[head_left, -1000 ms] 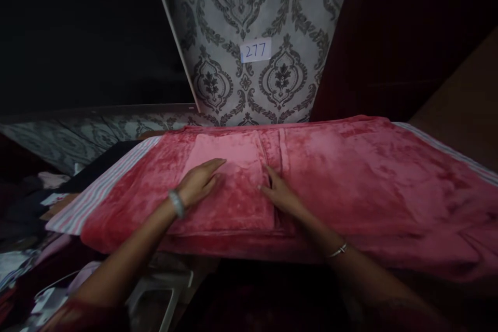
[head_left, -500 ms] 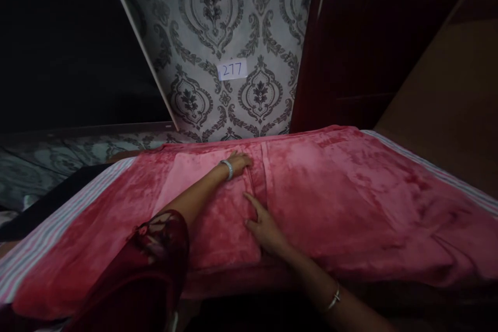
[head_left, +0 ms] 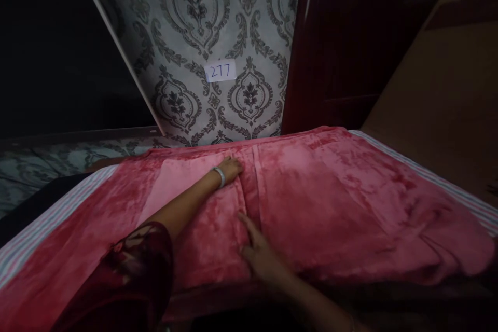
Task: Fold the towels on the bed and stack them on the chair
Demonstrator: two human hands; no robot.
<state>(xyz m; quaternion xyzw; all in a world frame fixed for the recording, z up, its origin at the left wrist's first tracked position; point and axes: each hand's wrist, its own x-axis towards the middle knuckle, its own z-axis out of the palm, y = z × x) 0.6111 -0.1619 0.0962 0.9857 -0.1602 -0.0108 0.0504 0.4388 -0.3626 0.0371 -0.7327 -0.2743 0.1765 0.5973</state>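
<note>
Pink plush cloth [head_left: 330, 192] covers the whole work surface, spread from the near edge to the wall. A folded panel [head_left: 202, 218] of the same cloth lies on top of it at centre left, its right edge running as a straight line from front to back.

The left hand [head_left: 230, 169] reaches far forward, flat and open, palm down on the far end of the panel, close to the fold line. It grips nothing. A silver bangle [head_left: 220, 176] sits on that wrist, and a dark red lace sleeve [head_left: 132, 275] covers the upper arm at the bottom left.

The right hand [head_left: 260, 257] lies near the front edge, also flat and open, fingers pointing forward along the fold line. It presses on the cloth and holds nothing.

A striped sheet [head_left: 42, 228] shows under the pink cloth along the left side, and again at the far right.

Behind the surface stands a wall [head_left: 202, 21] papered in grey with a dark damask pattern. A small white label [head_left: 220, 71] is stuck to it, handwritten in blue with the number 277. To its right is a dark wooden door [head_left: 338, 46], and further right a brown panel [head_left: 439, 93]. The left background is too dark to make out.
</note>
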